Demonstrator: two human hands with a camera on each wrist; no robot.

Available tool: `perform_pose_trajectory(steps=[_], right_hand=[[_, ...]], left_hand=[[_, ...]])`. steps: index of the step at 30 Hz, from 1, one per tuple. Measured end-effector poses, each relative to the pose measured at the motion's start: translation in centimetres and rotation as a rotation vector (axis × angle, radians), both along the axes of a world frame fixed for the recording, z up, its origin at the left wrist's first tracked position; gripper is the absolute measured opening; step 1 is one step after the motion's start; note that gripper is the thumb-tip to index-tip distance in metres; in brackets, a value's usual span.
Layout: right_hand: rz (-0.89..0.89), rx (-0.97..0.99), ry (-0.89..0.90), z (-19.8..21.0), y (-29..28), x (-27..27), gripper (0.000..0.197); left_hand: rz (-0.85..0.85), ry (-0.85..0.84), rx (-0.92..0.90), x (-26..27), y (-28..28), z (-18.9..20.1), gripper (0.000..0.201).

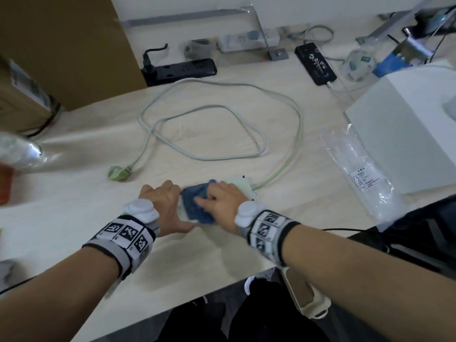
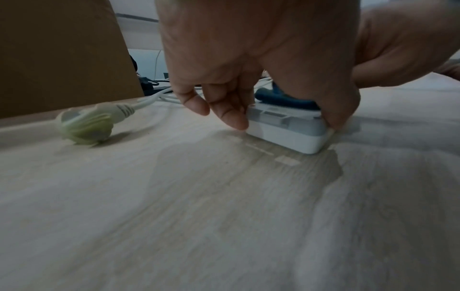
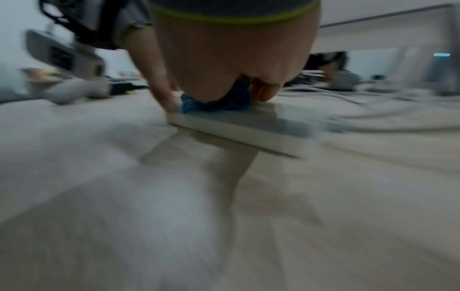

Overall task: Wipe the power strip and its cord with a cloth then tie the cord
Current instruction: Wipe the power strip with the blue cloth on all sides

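Pale wood-grain laminate covers the table (image 1: 222, 253), smooth and faintly glossy. Near its front edge lies the white power strip (image 2: 286, 135), a flat plastic block with rounded corners. The left hand (image 1: 164, 208) grips its near end, fingertips (image 2: 231, 116) curled down one side and the thumb pressed against the opposite corner. On top of the strip sits a bunched blue cloth (image 1: 197, 203), soft and nubbly, and the right hand (image 1: 222, 199) presses down on it with fingers curled over the fabric; the right wrist view is blurred, so how tightly they close cannot be told. The strip's round, rubbery cord (image 1: 222, 114) leaves the far end and lies in loose, untied loops across the table, ending in a pale greenish plug (image 1: 118, 172) left of the hands. Beyond the loops a black power strip (image 1: 182, 69) rests by a brown cardboard box (image 1: 69, 40). A crinkly clear plastic bag (image 1: 357, 174) lies to the right, beside a smooth white box (image 1: 407, 119).
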State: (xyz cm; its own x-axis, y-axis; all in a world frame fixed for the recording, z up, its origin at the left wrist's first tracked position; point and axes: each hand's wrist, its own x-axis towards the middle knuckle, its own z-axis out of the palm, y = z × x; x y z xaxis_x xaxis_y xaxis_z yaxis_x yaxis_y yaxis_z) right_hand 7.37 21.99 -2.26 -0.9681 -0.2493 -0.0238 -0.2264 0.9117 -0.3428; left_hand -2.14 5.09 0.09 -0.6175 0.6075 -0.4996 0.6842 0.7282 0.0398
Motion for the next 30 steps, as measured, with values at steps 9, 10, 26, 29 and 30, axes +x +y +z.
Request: perform_pose_trajectory(steps=[9, 10, 26, 29, 30], right_hand=[[-0.086, 0.191, 0.017, -0.6, 1.9, 1.3, 0.063], [-0.053, 0.149, 0.026, -0.9, -0.1, 0.7, 0.055], [-0.129, 0.201, -0.071, 0.7, 7.0, 1.6, 0.063], [-0.178, 0.17, -0.04, 0.6, 7.3, 1.9, 0.053], [-0.185, 0.156, -0.014, 0.2, 6.7, 1.8, 0.049]], left_hand=[[0.045, -0.083, -0.012, 0.0, -0.1, 1.0, 0.078], [0.05, -0.083, -0.001, 0.1, -0.1, 0.8, 0.076], [0.074, -0.013, 0.234, 0.6, -1.9, -2.0, 0.078], [0.085, -0.051, 0.23, 0.8, -1.8, -1.8, 0.08], [0.097, -0.066, 0.23, 0.9, -1.9, -2.0, 0.081]])
